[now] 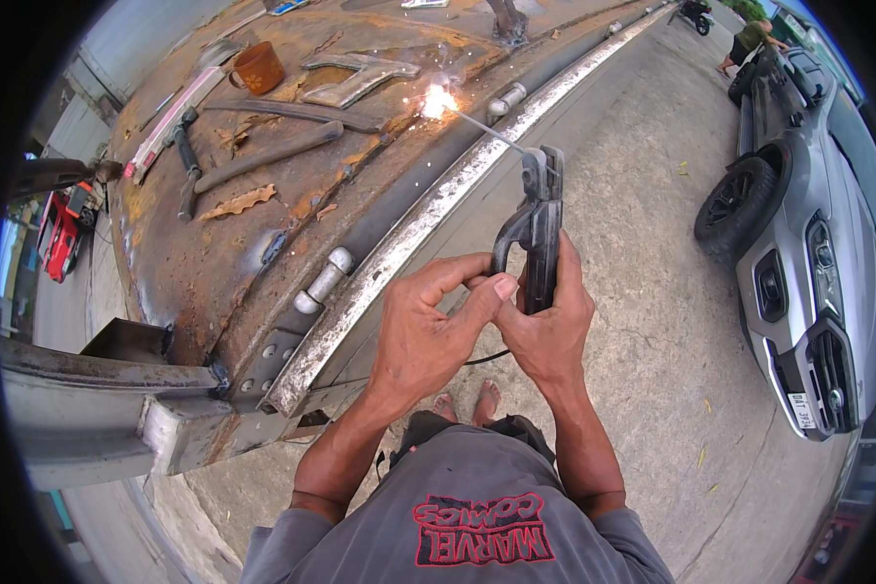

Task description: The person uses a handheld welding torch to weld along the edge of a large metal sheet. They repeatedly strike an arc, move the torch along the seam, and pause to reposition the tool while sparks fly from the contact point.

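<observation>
A black electrode holder (542, 229) stands upright between my hands, with a thin welding rod (492, 131) clamped in its jaws. The rod's far tip meets the rusty steel plate (331, 209) in a bright welding arc (438, 101) with flying sparks. My right hand (555, 336) is wrapped round the holder's handle. Pressed against its curved lever, my left hand (423, 326) is closed, its thumb beside the right thumb. A dark cable (487, 359) shows below the hands. Glare hides the exact contact spot.
On the plate lie a chipping hammer (187, 161), a brown mug (257, 69), a flat bar (297, 114) and an angled metal piece (355, 80). A pale metal rail (438, 204) runs along the near edge. A silver pickup (808, 234) stands right; another person (751, 44) is beyond.
</observation>
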The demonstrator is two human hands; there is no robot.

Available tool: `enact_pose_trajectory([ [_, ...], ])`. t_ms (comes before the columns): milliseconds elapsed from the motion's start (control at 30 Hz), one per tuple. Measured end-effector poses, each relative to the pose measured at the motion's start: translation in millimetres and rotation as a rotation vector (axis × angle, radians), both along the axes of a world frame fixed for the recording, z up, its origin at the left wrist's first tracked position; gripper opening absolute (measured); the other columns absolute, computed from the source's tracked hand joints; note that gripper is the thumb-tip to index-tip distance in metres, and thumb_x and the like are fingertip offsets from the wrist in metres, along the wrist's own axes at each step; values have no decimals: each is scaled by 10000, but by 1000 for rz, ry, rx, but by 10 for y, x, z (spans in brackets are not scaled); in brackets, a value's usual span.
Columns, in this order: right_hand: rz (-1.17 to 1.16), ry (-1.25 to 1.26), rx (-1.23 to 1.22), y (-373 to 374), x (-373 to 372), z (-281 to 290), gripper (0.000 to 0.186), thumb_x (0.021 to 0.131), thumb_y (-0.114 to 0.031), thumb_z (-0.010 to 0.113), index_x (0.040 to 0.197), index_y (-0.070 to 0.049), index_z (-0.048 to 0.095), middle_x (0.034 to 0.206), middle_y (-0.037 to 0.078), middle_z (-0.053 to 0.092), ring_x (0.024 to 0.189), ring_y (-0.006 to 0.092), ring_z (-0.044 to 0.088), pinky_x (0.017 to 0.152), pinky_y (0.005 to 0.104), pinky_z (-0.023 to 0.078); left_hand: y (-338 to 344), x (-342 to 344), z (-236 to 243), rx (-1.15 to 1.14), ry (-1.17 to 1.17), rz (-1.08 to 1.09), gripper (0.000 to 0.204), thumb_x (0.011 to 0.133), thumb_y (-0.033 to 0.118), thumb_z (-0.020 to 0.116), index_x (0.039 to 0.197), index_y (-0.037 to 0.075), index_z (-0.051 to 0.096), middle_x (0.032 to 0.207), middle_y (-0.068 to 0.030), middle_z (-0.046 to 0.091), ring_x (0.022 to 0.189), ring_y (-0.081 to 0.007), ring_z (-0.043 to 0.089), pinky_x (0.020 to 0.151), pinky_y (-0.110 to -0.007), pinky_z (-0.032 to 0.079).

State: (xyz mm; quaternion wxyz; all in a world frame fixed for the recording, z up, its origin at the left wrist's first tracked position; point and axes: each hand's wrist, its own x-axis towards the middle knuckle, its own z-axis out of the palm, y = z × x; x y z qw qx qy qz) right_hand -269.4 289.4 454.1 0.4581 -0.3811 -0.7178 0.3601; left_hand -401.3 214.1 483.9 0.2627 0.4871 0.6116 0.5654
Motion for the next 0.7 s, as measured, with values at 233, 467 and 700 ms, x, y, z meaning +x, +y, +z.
enact_pose_trajectory([
  [233,-45,54,14,4,-1,-123,823,789,-189,906,1463,64,507,911,53,633,661,96,591,573,271,511,4,38,47,-10,-26,-18,323,969,204,802,1187,-33,774,975,-112,781,932,-139,700,864,-322,557],
  [467,-44,27,18,30,-21,-76,795,801,-192,899,1456,45,515,891,42,622,662,89,588,564,274,506,33,24,44,-2,-33,-20,309,968,196,791,1164,-42,773,934,-133,773,891,-169,711,816,-341,557],
  [700,-13,42,-20,42,-42,-64,784,805,-190,897,1456,27,517,943,59,631,666,95,593,558,284,511,41,0,31,5,-55,-26,309,969,195,787,1163,-45,769,927,-123,769,885,-160,703,817,-337,551],
])
